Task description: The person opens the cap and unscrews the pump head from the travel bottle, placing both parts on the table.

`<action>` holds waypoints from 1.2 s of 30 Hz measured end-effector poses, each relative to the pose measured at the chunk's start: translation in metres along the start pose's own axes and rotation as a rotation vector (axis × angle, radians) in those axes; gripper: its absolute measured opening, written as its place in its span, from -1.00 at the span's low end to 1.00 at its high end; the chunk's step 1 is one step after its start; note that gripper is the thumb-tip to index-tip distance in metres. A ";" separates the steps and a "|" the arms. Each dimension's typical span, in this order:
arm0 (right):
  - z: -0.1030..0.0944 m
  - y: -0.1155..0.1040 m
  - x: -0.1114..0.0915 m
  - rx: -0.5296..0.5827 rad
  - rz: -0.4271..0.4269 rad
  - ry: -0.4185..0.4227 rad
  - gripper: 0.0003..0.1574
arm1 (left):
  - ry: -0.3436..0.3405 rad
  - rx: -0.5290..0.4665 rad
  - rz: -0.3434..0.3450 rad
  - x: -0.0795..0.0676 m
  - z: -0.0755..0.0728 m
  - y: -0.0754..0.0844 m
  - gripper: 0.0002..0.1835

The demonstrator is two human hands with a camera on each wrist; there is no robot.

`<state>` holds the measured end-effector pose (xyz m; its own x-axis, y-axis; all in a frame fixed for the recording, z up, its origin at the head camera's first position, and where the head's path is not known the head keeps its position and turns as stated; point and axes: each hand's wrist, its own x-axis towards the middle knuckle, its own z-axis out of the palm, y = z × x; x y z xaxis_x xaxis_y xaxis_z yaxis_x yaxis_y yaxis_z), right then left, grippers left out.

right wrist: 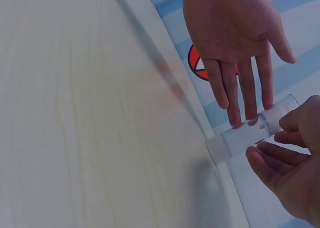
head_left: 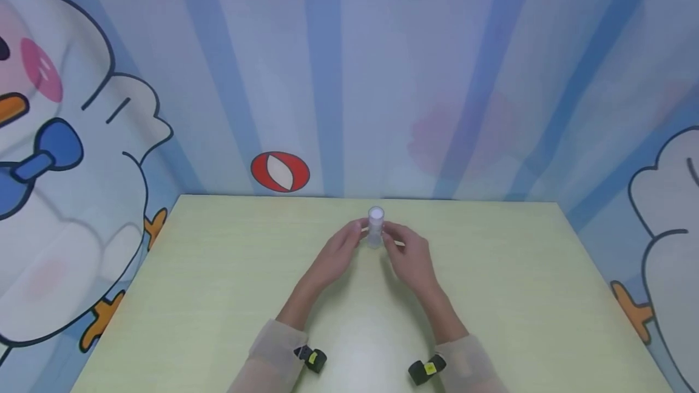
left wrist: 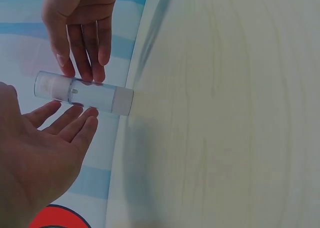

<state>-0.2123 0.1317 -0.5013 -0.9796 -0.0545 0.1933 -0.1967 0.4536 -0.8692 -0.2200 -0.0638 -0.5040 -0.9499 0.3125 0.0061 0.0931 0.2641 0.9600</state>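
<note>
A small clear pump bottle [head_left: 375, 229] with a clear cap and a white base stands upright near the table's back edge. On its left side, the straight fingertips of my left hand [head_left: 337, 253] touch the bottle wall. My right hand [head_left: 413, 259] has its fingertips at the opposite side, loosely bent. In the left wrist view, the bottle [left wrist: 90, 93] appears lying sideways between the fingertips of both hands, with neither hand wrapped around it. Seen from the right wrist, the left hand [right wrist: 232, 27] has its palm showing and its fingers extended.
The pale wood-patterned table [head_left: 218, 272] reaches back to a blue striped backdrop [head_left: 377, 77] with cartoon ducks and a red ball print [head_left: 280, 171]. Black wrist devices [head_left: 314, 359] sit at both sleeves.
</note>
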 end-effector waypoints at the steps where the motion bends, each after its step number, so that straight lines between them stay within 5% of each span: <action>1: 0.001 0.000 -0.001 0.004 0.003 0.002 -0.58 | 0.002 0.001 0.000 -0.001 0.000 0.000 -0.42; 14: 0.006 0.003 -0.006 0.039 -0.021 0.034 -0.58 | 0.045 0.055 0.024 -0.004 0.001 -0.004 -0.39; 36: -0.008 -0.001 0.000 -0.003 -0.125 -0.024 -0.41 | 0.063 0.079 0.019 0.016 0.013 -0.013 -0.38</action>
<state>-0.2114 0.1384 -0.4963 -0.9483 -0.1315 0.2888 -0.3168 0.4444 -0.8380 -0.2322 -0.0507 -0.5204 -0.9644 0.2605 0.0445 0.1324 0.3308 0.9344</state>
